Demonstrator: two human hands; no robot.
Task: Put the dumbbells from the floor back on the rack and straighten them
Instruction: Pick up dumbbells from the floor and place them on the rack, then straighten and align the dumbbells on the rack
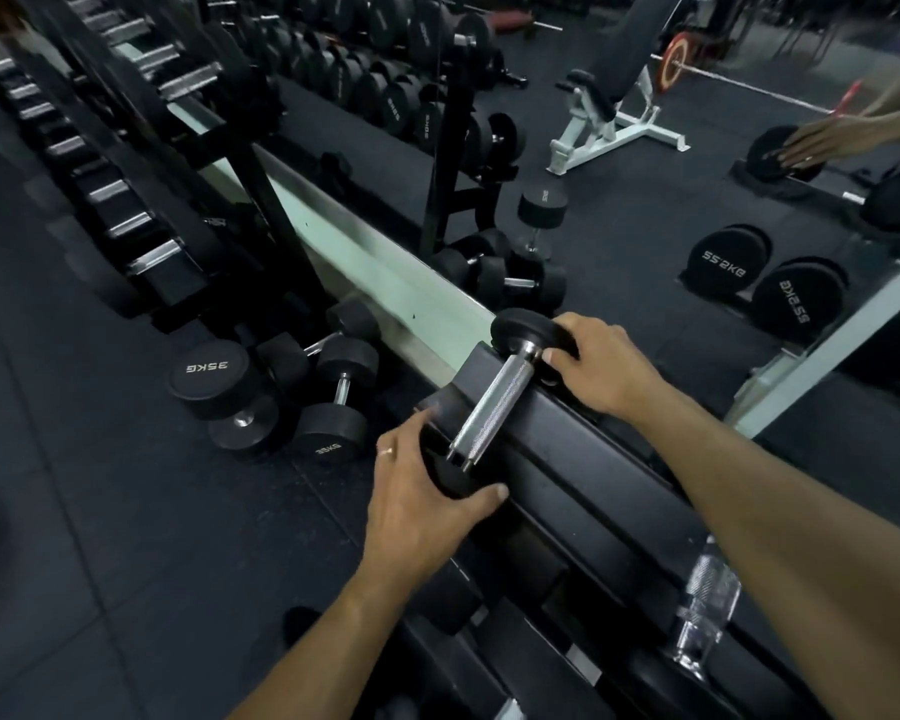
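Observation:
A small black dumbbell (494,400) with a knurled chrome handle lies across the top rails of the black rack (583,459), near its left end. My left hand (422,506) grips its near head from the left. My right hand (601,363) holds its far head by the mirror. On the floor left of the rack lies a heap of black dumbbells (281,387), two of them marked 35KG, some lying on their sides and one standing on end.
A wall mirror (619,210) behind the rack reflects the gym, a white bench and another person's arm. A second long rack (141,189) full of dumbbells runs along the left. A clear water bottle (705,610) lies on the rack at lower right. Dark rubber floor (100,511) spreads to the left.

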